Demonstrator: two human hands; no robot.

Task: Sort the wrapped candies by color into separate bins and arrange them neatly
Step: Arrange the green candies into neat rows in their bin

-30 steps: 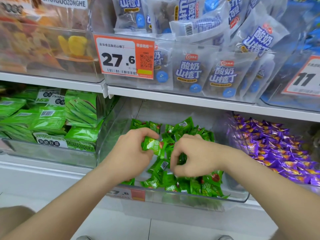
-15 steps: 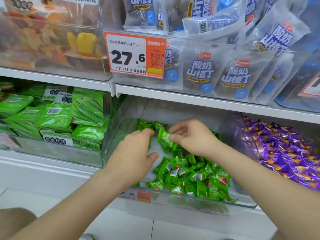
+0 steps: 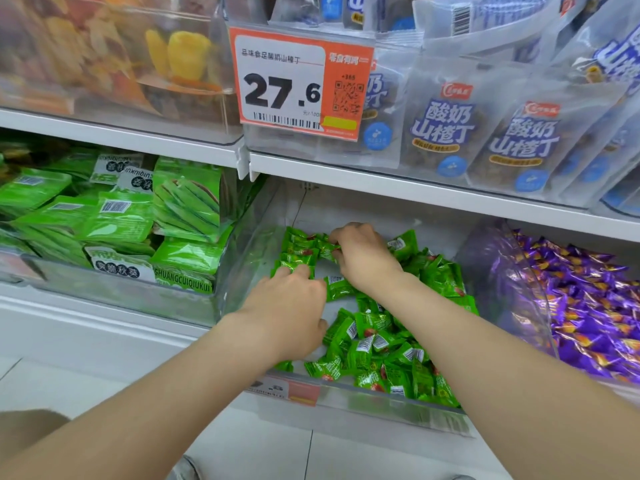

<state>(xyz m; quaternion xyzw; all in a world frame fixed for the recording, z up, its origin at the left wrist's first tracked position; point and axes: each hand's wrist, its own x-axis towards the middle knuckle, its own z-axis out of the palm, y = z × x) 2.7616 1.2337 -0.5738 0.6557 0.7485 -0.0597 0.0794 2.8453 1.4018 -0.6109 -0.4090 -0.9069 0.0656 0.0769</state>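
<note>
The green candies [image 3: 381, 344] lie in a clear bin [image 3: 252, 258] on the lower shelf, in the middle of the scene. Most are a loose heap at the near and right side; a few sit in a tidier cluster at the far left corner, with bare bin floor between. The right hand [image 3: 363, 261] reaches to that far corner, fingers curled and pinching one green candy [image 3: 327, 250] against the cluster. The left hand [image 3: 289, 306] is just nearer, knuckles up, its bent fingertips resting on the near edge of the cluster. Whether they grip anything cannot be told.

To the right, a second clear bin holds purple candies [image 3: 588, 306]. To the left are green snack packets [image 3: 117, 220]. On the white shelf [image 3: 415, 192] above stand pale packets with blue lettering [image 3: 446, 133], and an orange price tag [image 3: 298, 84] reads 27.6.
</note>
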